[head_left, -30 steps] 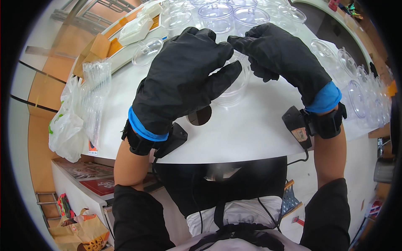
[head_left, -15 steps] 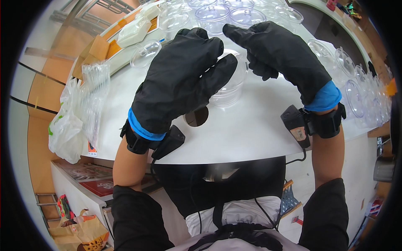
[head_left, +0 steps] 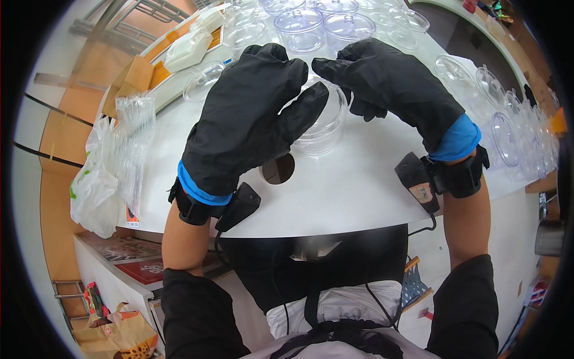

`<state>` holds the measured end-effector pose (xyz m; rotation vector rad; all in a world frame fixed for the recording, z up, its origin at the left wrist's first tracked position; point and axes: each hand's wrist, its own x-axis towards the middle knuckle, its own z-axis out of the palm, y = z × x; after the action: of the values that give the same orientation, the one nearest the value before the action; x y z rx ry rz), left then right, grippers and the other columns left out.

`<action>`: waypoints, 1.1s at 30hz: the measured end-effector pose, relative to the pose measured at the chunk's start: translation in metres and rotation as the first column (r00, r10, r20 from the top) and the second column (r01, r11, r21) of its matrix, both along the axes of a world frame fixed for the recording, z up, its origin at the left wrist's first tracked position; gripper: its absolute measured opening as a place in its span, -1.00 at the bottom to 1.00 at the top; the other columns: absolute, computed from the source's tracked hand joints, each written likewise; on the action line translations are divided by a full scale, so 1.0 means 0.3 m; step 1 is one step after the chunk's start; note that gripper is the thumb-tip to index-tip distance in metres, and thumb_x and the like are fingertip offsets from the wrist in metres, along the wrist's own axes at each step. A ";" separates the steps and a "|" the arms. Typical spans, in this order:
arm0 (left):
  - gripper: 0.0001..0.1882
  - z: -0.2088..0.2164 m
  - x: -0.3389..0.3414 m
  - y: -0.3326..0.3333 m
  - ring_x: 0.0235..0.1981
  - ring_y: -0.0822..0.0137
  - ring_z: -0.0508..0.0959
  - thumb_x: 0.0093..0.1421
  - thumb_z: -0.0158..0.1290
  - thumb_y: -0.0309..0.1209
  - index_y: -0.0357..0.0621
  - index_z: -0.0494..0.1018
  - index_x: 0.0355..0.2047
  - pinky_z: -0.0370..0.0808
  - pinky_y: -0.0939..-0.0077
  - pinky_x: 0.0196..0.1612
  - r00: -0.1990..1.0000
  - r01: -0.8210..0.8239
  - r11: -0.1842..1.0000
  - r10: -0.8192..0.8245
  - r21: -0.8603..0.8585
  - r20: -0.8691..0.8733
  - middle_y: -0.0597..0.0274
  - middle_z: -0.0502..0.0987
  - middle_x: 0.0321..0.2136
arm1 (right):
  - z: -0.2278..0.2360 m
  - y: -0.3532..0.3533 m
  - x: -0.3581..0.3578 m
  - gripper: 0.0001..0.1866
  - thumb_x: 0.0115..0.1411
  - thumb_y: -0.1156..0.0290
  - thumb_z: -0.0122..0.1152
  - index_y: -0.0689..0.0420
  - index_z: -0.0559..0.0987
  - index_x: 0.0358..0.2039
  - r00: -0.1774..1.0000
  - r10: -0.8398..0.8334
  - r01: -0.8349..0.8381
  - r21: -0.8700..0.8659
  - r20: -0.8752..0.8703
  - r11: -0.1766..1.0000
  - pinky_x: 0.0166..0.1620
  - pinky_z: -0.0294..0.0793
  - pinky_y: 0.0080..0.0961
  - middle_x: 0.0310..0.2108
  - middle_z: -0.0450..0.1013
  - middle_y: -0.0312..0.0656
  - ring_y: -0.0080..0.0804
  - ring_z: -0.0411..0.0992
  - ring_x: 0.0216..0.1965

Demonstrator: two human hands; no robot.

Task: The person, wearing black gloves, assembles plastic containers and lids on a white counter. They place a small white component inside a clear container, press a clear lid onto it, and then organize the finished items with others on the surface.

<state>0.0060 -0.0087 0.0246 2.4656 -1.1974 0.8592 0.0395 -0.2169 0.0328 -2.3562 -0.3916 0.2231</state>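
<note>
Between my hands a round clear plastic container (head_left: 320, 139) stands on the white table, its upper part mostly covered by the gloves. My left hand (head_left: 248, 107), in a loose black glove with a blue cuff under it, curls around the left side, the thumb lying across the near edge. From the right, my right hand (head_left: 391, 90), gloved the same way, bends its fingers against the other side, with the index finger reaching over the top toward the left hand. The fingertips' exact contact is partly hidden. Each wrist carries a strapped black device.
Clear lidded containers (head_left: 299, 24) stand beyond my hands. Several clear lids (head_left: 505, 139) lie along the right. At left are bundled clear plastic sleeves (head_left: 134, 125), a white plastic bag (head_left: 95, 179) and a cardboard box (head_left: 133, 78). A round hole (head_left: 278, 169) pierces the tabletop (head_left: 341, 203).
Both hands have shifted slightly left and the right hand a little down, staying around the container. The whole view has moved slightly; more of the container's front shows between the gloves.
</note>
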 end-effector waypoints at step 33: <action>-0.84 -0.011 -0.004 -0.001 -0.37 -0.02 0.46 0.19 0.16 -0.44 -0.16 0.52 -0.21 0.36 0.20 -0.32 0.967 -0.077 0.990 0.103 0.117 -0.232 0.04 0.49 -0.43 | 0.001 -0.011 0.018 -0.36 0.31 0.01 0.21 0.17 0.42 0.24 0.998 0.059 -0.061 -0.078 -0.016 0.995 -0.37 0.60 -0.54 0.10 0.41 -0.14 -0.45 0.57 -0.47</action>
<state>0.0047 -0.0090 0.0214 2.6366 -1.0803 0.5132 0.0450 -0.2201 0.0330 -2.4209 -0.4550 0.2877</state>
